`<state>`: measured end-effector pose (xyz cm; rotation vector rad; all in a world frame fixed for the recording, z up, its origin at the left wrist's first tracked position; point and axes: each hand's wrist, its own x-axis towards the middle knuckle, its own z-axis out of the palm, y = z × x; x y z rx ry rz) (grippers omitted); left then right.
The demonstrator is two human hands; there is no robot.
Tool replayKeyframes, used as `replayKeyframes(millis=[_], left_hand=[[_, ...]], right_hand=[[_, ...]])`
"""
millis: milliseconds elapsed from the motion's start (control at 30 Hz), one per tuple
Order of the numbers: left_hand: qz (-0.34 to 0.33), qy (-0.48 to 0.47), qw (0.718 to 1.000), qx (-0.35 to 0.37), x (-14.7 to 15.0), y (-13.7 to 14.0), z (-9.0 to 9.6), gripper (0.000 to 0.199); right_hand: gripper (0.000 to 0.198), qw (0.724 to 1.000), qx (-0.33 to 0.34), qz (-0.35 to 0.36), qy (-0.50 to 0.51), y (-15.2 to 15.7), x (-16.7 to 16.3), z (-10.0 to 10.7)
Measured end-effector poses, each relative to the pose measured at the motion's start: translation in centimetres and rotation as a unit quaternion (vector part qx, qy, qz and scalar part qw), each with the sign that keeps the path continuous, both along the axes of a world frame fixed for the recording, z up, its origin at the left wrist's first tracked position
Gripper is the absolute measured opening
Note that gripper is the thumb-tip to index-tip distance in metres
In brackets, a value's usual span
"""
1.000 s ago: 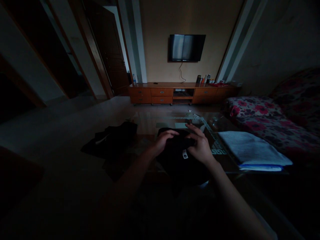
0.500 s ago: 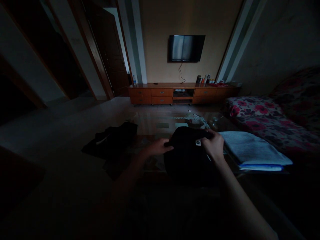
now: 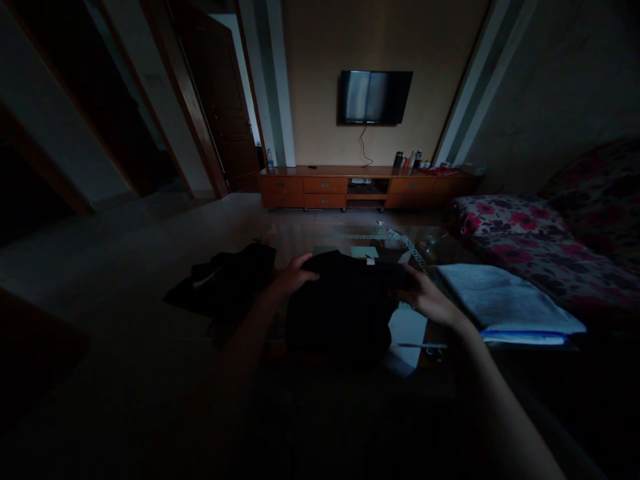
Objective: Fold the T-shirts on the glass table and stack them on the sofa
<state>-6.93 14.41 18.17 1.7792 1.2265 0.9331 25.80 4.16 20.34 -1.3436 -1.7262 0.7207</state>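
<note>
You hold the black garment [image 3: 337,310] at the frame's centre: your left hand [image 3: 300,272] pinches its upper left edge, your right hand [image 3: 426,297] grips the upper right. That edge runs sideways, its white tag [image 3: 371,261] toward the top; gloom makes the long axis hard to judge. The soft, matt fabric contrasts with the smooth glass table [image 3: 295,241] and flat, folded pale-blue cloth [image 3: 505,300] at right.

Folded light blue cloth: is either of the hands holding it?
No, the left hand and right hand both hold a black garment, and the folded cloth lies to their right.
</note>
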Motion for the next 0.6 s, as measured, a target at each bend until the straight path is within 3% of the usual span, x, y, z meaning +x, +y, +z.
replayKeyframes(millis=[100, 267, 467, 600], left_hand=[[-0.043, 0.074, 0.996, 0.032, -2.0, -0.4, 1.0, 0.05], [0.052, 0.207, 0.957, 0.199, -4.3, -1.0, 2.8, 0.043], [0.121, 0.262, 0.914, 0.284, -6.4, -2.9, 7.1, 0.034], [0.137, 0.205, 0.919, 0.308, -7.0, -5.3, 11.8, 0.032]], right_hand=[[0.032, 0.999, -0.017, 0.041, 0.017, -0.5, 0.2, 0.4], [0.023, 0.996, 0.033, 0.003, -0.085, -0.3, 1.5, 2.1], [0.04, 0.961, 0.038, -0.041, -0.271, -0.2, 4.5, 7.7], [0.055, 0.986, 0.025, -0.053, -0.157, -1.8, 4.8, 11.8]])
